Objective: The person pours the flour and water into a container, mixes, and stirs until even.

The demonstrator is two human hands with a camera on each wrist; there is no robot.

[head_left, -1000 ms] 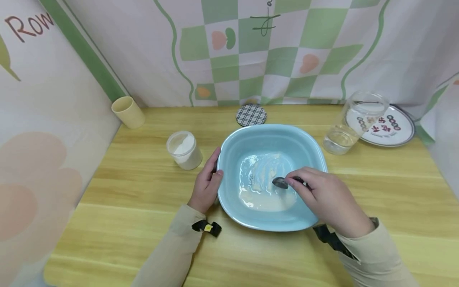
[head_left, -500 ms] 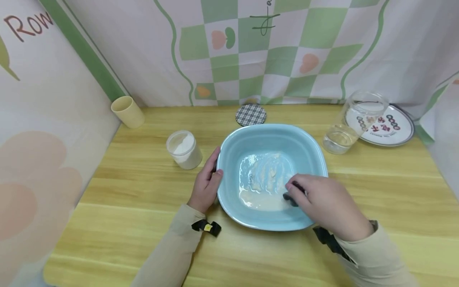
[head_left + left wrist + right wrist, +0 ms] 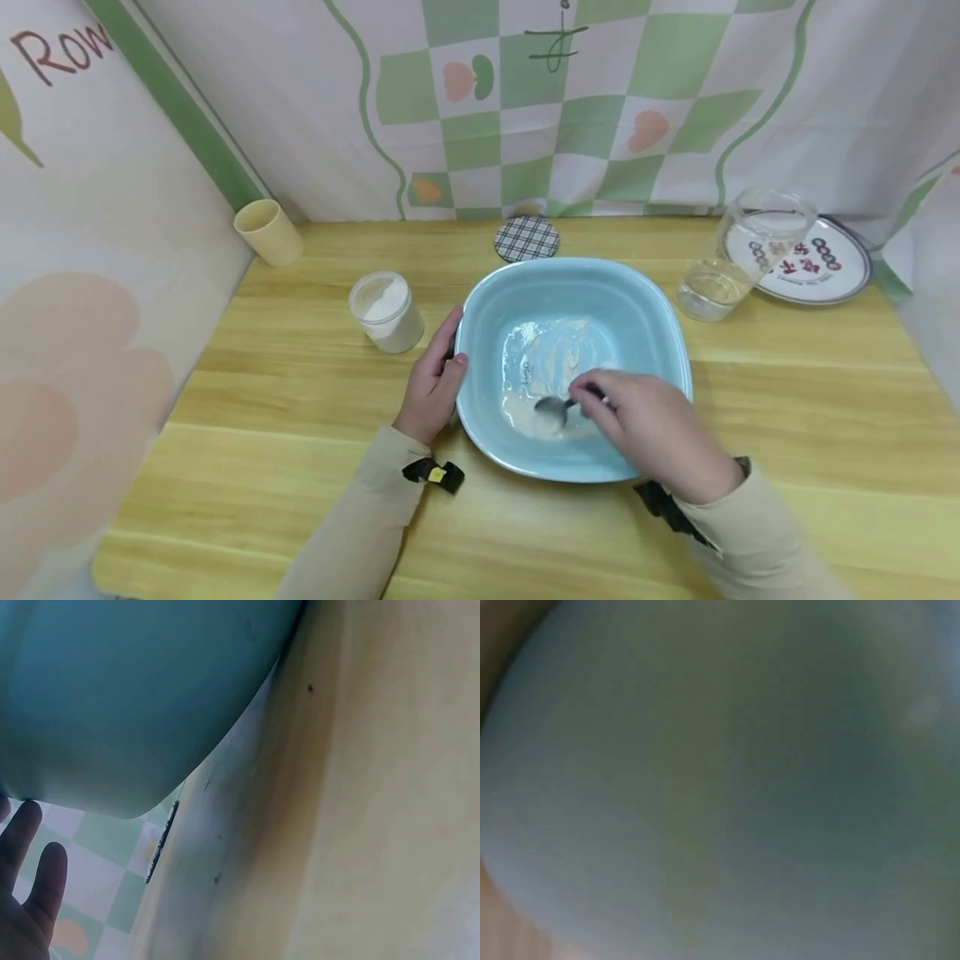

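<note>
The right hand [image 3: 648,421] is pinching the spoon [image 3: 552,406], its tip reaching into the pale paste [image 3: 521,412] ahead of that hand, while the left hand [image 3: 431,392], fingers extended, is bracing the adjacent basin [image 3: 645,325], presumably to prevent shifting.

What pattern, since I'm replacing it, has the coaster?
The coaster is black-and-white plaid, clearest in the head view.

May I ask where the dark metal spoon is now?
In the head view, the spoon is in the right hand, inside the rounded blue basin, toward its near side.
</note>
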